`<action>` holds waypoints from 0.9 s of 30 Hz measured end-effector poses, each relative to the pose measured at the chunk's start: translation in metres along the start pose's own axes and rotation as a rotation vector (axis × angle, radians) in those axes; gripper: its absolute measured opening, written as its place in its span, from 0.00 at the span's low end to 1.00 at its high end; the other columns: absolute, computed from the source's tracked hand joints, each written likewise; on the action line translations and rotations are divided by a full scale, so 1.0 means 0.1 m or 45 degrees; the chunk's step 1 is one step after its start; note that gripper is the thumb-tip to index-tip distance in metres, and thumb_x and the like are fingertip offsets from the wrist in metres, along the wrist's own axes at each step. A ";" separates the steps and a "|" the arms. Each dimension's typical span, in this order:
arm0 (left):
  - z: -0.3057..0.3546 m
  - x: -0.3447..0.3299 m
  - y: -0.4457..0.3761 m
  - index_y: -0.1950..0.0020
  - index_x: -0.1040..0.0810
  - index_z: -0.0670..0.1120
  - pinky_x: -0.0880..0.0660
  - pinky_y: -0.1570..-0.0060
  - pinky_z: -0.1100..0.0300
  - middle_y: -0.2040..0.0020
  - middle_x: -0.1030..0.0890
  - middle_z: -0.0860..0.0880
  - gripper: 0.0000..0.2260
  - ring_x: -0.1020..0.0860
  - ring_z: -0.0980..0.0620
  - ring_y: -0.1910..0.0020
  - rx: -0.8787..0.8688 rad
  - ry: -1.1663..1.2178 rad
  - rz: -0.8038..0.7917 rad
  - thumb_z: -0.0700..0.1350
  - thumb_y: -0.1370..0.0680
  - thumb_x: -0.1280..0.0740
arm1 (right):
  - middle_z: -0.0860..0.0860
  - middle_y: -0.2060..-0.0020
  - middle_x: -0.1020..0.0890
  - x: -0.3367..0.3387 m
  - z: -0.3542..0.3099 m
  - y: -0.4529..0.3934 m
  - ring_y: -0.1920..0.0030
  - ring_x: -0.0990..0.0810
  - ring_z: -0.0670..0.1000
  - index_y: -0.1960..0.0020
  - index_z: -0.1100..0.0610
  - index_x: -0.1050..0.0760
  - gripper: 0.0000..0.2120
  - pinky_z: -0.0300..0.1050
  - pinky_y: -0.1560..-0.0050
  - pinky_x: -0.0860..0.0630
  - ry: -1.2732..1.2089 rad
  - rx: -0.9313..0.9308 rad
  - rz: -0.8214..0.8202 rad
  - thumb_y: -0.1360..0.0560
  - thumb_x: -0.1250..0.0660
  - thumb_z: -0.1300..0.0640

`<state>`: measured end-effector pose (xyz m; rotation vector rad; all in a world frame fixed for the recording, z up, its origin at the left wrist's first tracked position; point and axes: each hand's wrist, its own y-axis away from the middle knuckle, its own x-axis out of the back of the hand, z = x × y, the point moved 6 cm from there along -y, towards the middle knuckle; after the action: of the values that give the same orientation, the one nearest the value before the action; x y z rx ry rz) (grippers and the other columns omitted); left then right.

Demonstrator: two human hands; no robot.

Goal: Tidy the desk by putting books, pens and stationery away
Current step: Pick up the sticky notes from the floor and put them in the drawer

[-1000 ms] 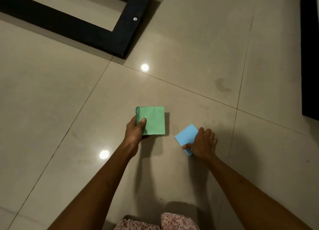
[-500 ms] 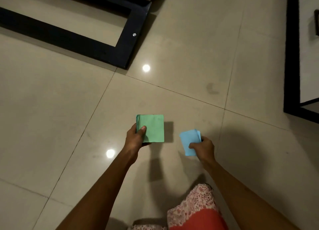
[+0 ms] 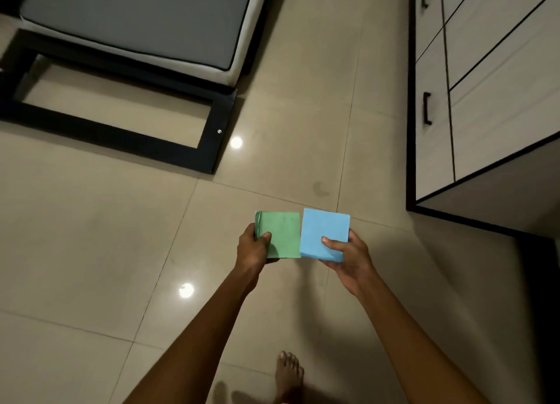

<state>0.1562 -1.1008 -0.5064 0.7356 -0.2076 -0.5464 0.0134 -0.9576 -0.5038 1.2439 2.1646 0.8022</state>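
A stack of green square paper notes [image 3: 283, 233] is held above the tiled floor, pinched at its near left corner by my left hand [image 3: 253, 249]. Right beside it are blue square paper notes [image 3: 325, 230], gripped at their near edge by my right hand [image 3: 348, 256] with the thumb on top. The blue notes' left edge slightly overlaps the green stack's right edge. Both hands are level with each other in the middle of the view.
A chair with a grey seat cushion [image 3: 136, 18] and a black floor frame [image 3: 115, 136] stands at the upper left. A pale drawer unit [image 3: 491, 85] with black handles fills the upper right. Beige floor tiles [image 3: 91, 236] lie below, with a bare foot [image 3: 289, 376] at the bottom.
My right hand lifted the blue notes off the floor and brought them up beside the green stack. The view rose, revealing the chair seat and the drawer unit.
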 end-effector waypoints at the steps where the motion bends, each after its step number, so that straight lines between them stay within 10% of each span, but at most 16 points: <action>1: 0.11 0.00 0.08 0.35 0.29 0.42 0.20 0.59 0.52 0.44 0.25 0.43 0.13 0.25 0.45 0.49 0.001 -0.004 -0.038 0.37 0.19 0.44 | 0.55 0.50 0.18 -0.08 -0.08 0.10 0.51 0.20 0.57 0.44 0.57 0.24 0.17 0.53 0.51 0.23 0.001 0.002 -0.024 0.30 0.32 0.69; 10: 0.86 0.07 0.55 0.33 0.30 0.45 0.19 0.56 0.46 0.41 0.24 0.43 0.14 0.22 0.44 0.50 -0.064 -0.120 -0.376 0.43 0.16 0.47 | 0.55 0.48 0.18 -0.67 -0.39 0.73 0.51 0.19 0.53 0.44 0.57 0.25 0.09 0.46 0.52 0.25 0.211 0.197 0.103 0.24 0.36 0.64; 15: 1.04 0.05 0.79 0.36 0.29 0.48 0.19 0.53 0.45 0.43 0.22 0.45 0.12 0.20 0.43 0.47 -0.102 -0.100 -0.606 0.46 0.16 0.48 | 0.57 0.42 0.22 -0.81 -0.47 0.96 0.42 0.22 0.59 0.37 0.55 0.32 0.16 0.54 0.45 0.24 0.117 0.333 0.254 0.23 0.38 0.66; 22: 1.23 -0.20 0.95 0.44 0.25 0.50 0.19 0.55 0.43 0.45 0.20 0.45 0.12 0.19 0.40 0.48 -0.036 -0.050 -0.745 0.48 0.16 0.48 | 0.47 0.40 0.25 -0.73 -0.68 1.22 0.47 0.23 0.46 0.26 0.43 0.42 0.30 0.34 0.56 0.24 0.047 0.410 0.294 0.22 0.41 0.67; 27: 1.39 -0.63 1.00 0.44 0.25 0.51 0.19 0.55 0.44 0.48 0.19 0.48 0.12 0.17 0.44 0.53 -0.067 -0.114 -0.869 0.52 0.17 0.46 | 0.49 0.36 0.26 -0.51 -0.92 1.22 0.42 0.23 0.51 0.25 0.42 0.46 0.33 0.43 0.47 0.22 0.046 0.398 0.322 0.22 0.42 0.67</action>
<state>0.0919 -1.0861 -0.3364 0.7250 -0.0173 -1.2297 0.0441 -0.9745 -0.3465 1.6979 2.2517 0.5996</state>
